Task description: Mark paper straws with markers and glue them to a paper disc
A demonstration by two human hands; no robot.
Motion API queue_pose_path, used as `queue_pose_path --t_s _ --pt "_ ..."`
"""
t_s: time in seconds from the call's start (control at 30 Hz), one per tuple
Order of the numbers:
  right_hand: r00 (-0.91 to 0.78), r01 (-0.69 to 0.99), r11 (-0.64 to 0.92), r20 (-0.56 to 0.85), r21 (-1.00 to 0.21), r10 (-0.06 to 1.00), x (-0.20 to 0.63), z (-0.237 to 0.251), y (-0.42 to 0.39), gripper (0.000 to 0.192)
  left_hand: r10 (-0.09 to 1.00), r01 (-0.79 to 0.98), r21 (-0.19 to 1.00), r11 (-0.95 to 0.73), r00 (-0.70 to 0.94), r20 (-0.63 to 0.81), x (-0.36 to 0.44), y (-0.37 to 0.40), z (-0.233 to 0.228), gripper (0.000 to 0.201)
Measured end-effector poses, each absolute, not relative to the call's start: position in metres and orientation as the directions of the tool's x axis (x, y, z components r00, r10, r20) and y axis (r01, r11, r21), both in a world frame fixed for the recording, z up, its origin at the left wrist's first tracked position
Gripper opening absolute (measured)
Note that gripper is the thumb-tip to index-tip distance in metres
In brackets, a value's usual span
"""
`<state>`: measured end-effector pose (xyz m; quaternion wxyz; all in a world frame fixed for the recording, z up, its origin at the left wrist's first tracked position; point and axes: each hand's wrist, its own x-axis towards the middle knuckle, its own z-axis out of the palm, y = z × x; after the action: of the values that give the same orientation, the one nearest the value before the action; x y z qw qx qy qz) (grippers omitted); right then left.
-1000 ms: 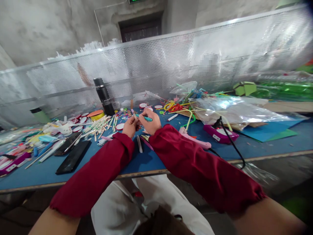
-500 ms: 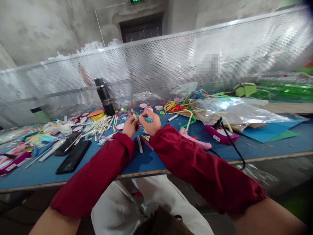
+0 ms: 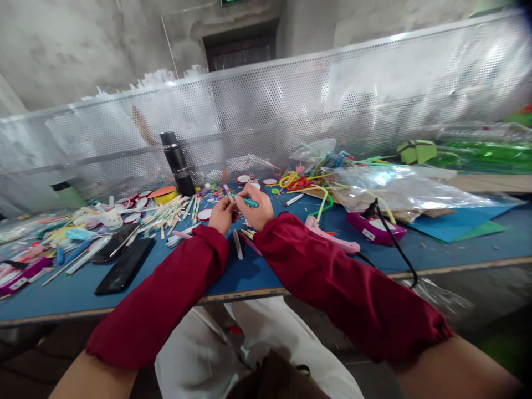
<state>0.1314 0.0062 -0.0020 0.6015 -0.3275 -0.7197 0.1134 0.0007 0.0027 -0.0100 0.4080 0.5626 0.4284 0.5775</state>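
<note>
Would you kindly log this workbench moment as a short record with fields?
left hand: pinching a thin stick, its tip against the right hand's work
right hand: gripping a teal pen-like tool
between the sleeves: white strip flat on the blue table
right of hands: pink glue gun
behind hands: black flask, upright
far left: two dark phones

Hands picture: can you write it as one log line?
left hand: holds small stick | right hand: holds teal pen | over blue table
</note>
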Motion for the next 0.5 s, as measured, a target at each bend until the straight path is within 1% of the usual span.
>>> queue_pose_path --t_s 0.13,0.3,0.5 --pt "-0.068 0.325 0.763 0.792 -0.558 0.607 0.1315 -0.0023 0.0074 0.016 0.948 0.040 0.948 -0.315 -0.034 0.316 -0.0006 0.0045 -0.0119 0.023" --pt "-0.068 0.339 0.753 0.783 -0.564 0.618 0.1313 -0.0020 0.0071 0.017 0.943 0.088 0.941 -0.327 -0.041 0.331 -0.0027 0.0065 -0.0129 0.025" --pt "-0.083 0.395 0.757 0.801 -0.521 0.594 0.1323 -0.0018 0.0084 0.016 0.938 0.124 0.933 -0.337 -0.037 0.344 -0.0036 0.0067 -0.0129 0.022"
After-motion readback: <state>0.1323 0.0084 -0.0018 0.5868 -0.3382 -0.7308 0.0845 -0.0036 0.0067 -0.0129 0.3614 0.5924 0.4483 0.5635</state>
